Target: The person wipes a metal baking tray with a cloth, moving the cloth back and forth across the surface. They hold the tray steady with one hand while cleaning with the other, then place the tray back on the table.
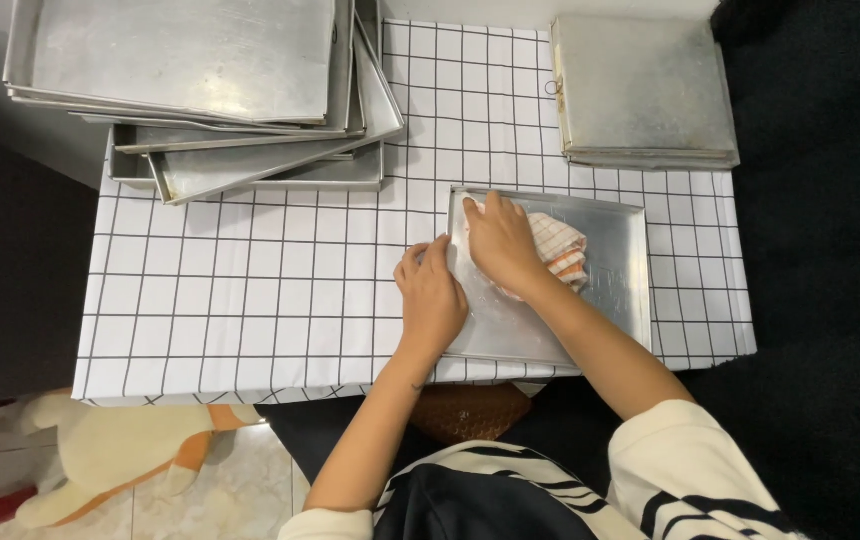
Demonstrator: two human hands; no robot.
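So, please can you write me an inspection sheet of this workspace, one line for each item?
Surface: table under a white grid-pattern cloth.
Job's things: metal tray at the near edge; checked cloth lying in it.
Clutter: untidy stack of trays far left; neat stack far right.
Grippers: left hand rests on the tray's left rim; right hand presses the cloth.
Cables: nothing seen.
Surroundings: plush toy on the tiled floor.
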